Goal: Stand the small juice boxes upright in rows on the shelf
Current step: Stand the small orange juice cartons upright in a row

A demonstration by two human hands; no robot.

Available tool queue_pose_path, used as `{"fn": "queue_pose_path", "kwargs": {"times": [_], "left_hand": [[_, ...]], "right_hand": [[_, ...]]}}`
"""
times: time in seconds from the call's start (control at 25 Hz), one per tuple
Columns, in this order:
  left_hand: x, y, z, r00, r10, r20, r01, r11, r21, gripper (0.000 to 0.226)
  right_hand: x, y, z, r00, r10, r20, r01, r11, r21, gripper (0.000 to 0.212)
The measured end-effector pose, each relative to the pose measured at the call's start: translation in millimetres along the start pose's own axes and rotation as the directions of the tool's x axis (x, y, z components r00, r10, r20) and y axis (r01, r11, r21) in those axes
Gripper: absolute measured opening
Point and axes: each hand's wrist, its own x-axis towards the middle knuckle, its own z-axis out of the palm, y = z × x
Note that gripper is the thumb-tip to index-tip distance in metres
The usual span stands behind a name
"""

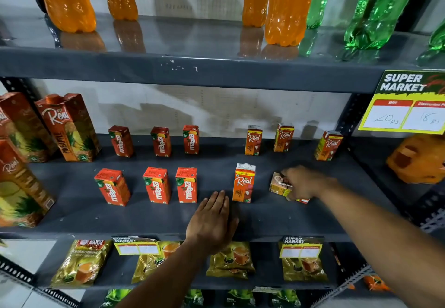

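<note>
On the grey middle shelf [144,221] small red Maaza boxes [157,185] stand upright in two rows of three. To their right, three small Real boxes [253,140] stand at the back and one Real box [243,182] stands in front. Beside that one a small Real box [279,185] lies tipped on its side, and my right hand [304,182] is closed around it. My left hand [213,221] rests flat on the shelf, fingers apart, just left of the front Real box and holding nothing.
Tall Real pineapple cartons [69,127] stand at the shelf's left end. Orange and green soda bottles [286,7] line the shelf above. A yellow price sign [407,103] hangs at the right. Gold tea packets [81,262] lie on the shelf below.
</note>
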Motion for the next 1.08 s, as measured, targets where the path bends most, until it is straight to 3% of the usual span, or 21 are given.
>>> {"fn": "queue_pose_path", "kwargs": {"times": [0.12,0.28,0.4,0.48,0.52,0.56,0.6,0.64,0.72,0.76,0.84,1.0,1.08], "left_hand": [[-0.1,0.1,1.4,1.000,-0.002,-0.006,0.002,1.000,0.014,0.076],[1.5,-0.5,2.8,1.000,-0.016,-0.003,0.016,1.000,0.022,0.078],[1.8,1.9,1.8,1.000,-0.015,-0.003,0.015,0.999,0.031,0.077],[0.5,1.8,1.2,1.000,-0.023,0.004,0.023,0.999,0.029,0.075],[0.0,1.6,0.6,1.000,-0.025,0.008,0.025,0.999,0.026,0.075],[0.0,1.6,-0.1,1.000,-0.024,0.012,0.024,0.999,0.025,0.075],[0.3,1.5,-0.5,1.000,-0.022,0.013,0.022,0.999,0.025,0.075],[0.4,1.3,-0.6,1.000,-0.020,0.011,0.020,1.000,0.024,0.075],[0.0,1.0,-1.0,1.000,-0.018,0.006,0.018,1.000,0.021,0.075],[-0.4,1.0,-1.2,1.000,-0.014,0.010,0.014,1.000,0.018,0.076],[-1.2,1.1,-1.3,1.000,-0.009,0.010,0.009,1.000,0.012,0.077],[0.7,3.0,-2.6,1.000,-0.009,0.010,0.009,1.000,0.011,0.077],[0.1,2.1,-2.7,1.000,-0.013,0.012,0.013,1.000,0.005,0.077]], "right_hand": [[-0.5,3.0,11.4,0.980,0.029,-0.199,0.016,0.975,0.223,0.046],[-13.6,-0.5,26.6,0.888,0.218,-0.404,0.130,0.724,0.677,0.057],[-20.2,-7.1,38.3,0.847,0.230,-0.478,0.221,0.666,0.713,0.060],[-22.9,-4.5,33.7,0.836,0.103,-0.538,0.232,0.823,0.518,0.060],[-23.1,-1.1,28.3,0.819,-0.027,-0.572,0.223,0.935,0.274,0.061],[-22.3,2.4,21.9,0.792,-0.195,-0.578,0.211,0.977,-0.040,0.061],[-21.0,5.4,15.1,0.752,-0.376,-0.542,0.213,0.916,-0.340,0.059],[-19.4,8.4,9.8,0.704,-0.539,-0.462,0.234,0.791,-0.565,0.054],[-19.1,10.5,5.8,0.642,-0.735,-0.221,0.289,0.498,-0.817,0.046],[-19.8,10.6,6.5,0.634,-0.765,-0.111,0.310,0.383,-0.870,0.045],[-20.5,12.0,13.0,0.625,-0.781,-0.010,0.343,0.286,-0.895,0.044],[-18.8,19.8,14.9,0.564,-0.823,-0.059,0.337,0.295,-0.894,0.060],[-19.3,24.1,4.1,0.552,-0.823,-0.137,0.335,0.369,-0.867,0.066]]}}
